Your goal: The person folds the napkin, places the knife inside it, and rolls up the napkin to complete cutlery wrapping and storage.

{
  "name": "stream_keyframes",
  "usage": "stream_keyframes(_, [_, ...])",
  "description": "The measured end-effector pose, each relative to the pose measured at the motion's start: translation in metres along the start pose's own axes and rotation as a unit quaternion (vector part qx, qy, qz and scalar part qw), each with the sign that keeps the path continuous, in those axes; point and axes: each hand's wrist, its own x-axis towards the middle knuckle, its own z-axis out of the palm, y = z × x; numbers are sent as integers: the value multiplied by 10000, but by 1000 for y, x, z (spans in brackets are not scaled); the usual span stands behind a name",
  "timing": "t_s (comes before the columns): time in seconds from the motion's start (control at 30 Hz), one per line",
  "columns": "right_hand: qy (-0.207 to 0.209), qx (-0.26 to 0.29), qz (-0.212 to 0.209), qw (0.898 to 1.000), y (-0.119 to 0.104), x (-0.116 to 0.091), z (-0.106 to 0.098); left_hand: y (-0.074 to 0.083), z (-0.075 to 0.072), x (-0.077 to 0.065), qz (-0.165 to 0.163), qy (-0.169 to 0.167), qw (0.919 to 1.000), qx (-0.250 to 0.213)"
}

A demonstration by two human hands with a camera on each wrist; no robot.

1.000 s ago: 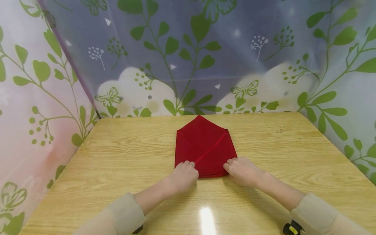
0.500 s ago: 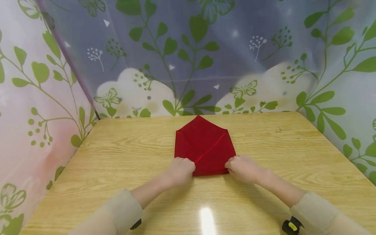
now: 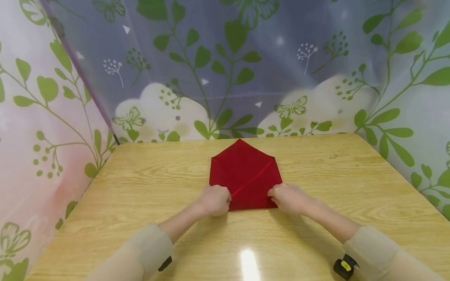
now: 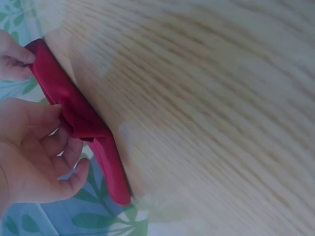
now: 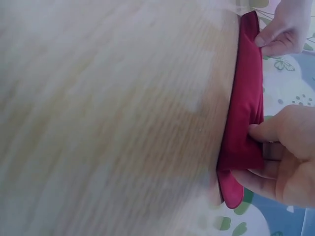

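Note:
A red cloth (image 3: 242,171), folded to a five-sided shape with its point away from me, lies on the wooden table (image 3: 140,179). A diagonal seam crosses its top. My left hand (image 3: 215,200) pinches the near left corner between thumb and fingers; in the left wrist view that hand (image 4: 37,147) has its thumb and index at the folded edge. My right hand (image 3: 290,199) pinches the near right corner. In the right wrist view, the right thumb presses the front of the cloth (image 5: 243,98), with the fingers behind it partly hidden.
Behind the table hangs a blue curtain (image 3: 197,78) printed with leaves and clouds. A pink-white printed sheet (image 3: 52,117) stands along the left side, a pale one (image 3: 415,117) along the right. Dark wrist devices (image 3: 344,267) sit under the cuffs.
Both hands have moved slightly away from the person with the cloth's near edge. The layered folds seen at that edge earlier now lie under one smooth edge.

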Motion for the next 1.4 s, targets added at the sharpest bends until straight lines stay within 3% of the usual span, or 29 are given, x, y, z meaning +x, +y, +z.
stream_keyframes(0.2, [119,154,371,9991,0,4,2,3,0,2,-227,21,9997,90])
stream_keyframes(0.47, [402,-484,184,9978,-1,5,9,7,1,1,-344,248,9991,43])
stream_keyframes(0.63, [411,-689,142,9967,-3,7,11,11,3,4,-257,162,9961,833])
stream_keyframes(0.8, [440,-1081,58,9932,-4,9,13,16,12,5,-81,295,9827,1824])
stream_keyframes(1.03, [514,-1171,-136,9917,-1,11,15,17,17,6,-29,400,9798,1960])
stream_keyframes(1.13, [810,-1363,-435,9864,0,11,17,16,18,6,27,431,9798,1950])
stream_keyframes(1.27, [1299,-1843,-930,9698,1,10,18,16,19,5,117,503,9783,2008])
stream_keyframes(1.4, [1305,-2283,-1401,9546,-4,6,16,15,20,4,176,643,9754,2101])
